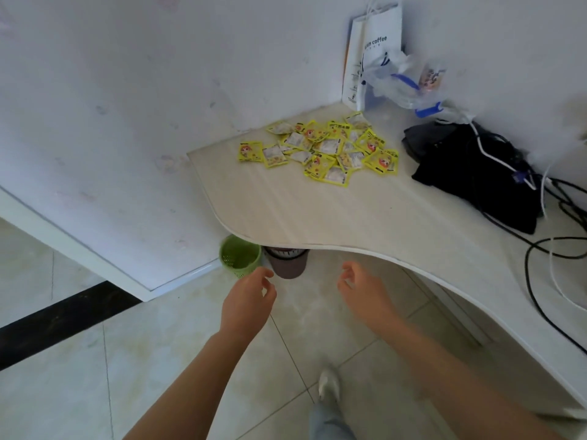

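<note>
Currently, the left hand (249,300) and the right hand (360,290) hang above the tiled floor (158,350) in front of the table (286,214); both are released, with fingers loosely curled and holding nothing. The green basket (239,255) stands on the floor just beyond the left hand's fingertips, and the brown bin (287,266) stands just beside it (its top is hidden under the table edge). Yellow packets (320,150) lie in a loose pile on the table top, well apart from both hands.
</note>
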`<state>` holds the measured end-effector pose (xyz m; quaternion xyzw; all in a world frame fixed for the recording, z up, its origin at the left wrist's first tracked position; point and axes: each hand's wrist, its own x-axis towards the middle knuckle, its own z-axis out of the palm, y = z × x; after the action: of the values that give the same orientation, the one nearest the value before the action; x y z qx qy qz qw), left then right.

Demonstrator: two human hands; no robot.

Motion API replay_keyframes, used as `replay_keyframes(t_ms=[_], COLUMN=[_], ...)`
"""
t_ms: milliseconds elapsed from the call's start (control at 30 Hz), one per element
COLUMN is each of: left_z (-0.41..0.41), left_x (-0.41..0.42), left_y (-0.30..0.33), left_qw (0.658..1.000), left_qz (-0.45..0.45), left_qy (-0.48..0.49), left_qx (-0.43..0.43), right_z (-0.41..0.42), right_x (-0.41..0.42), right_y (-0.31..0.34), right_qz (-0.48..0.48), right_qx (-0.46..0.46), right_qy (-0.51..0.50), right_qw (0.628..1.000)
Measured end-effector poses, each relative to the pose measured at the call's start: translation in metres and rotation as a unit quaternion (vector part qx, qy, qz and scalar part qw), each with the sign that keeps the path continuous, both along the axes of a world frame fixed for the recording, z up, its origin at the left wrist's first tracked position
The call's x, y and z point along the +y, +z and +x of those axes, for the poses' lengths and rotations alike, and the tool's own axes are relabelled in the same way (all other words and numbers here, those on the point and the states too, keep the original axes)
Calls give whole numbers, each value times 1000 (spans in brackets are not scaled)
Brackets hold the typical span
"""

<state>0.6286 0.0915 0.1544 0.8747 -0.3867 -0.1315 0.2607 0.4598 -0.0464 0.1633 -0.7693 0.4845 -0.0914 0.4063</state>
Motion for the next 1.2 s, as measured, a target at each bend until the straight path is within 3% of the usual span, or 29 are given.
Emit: replay_keyframes(t_ms=[800, 1033, 1200], left_z=[202, 283, 335], left_x=[-237, -288, -318], left_y=[-21, -36, -46], left_qw=[994, 989, 987], left_qz=[89, 133, 145], left_qy=[20, -2, 10], left_qx=[55, 70, 67], right_z=[219, 278, 297], right_x=[-256, -301, -327], right_y=[-2, -18, -38], right_qz=[41, 86, 107], right_qx=[42, 66, 95], right_qy=[42, -49, -169], right_qw=[997, 993, 975])
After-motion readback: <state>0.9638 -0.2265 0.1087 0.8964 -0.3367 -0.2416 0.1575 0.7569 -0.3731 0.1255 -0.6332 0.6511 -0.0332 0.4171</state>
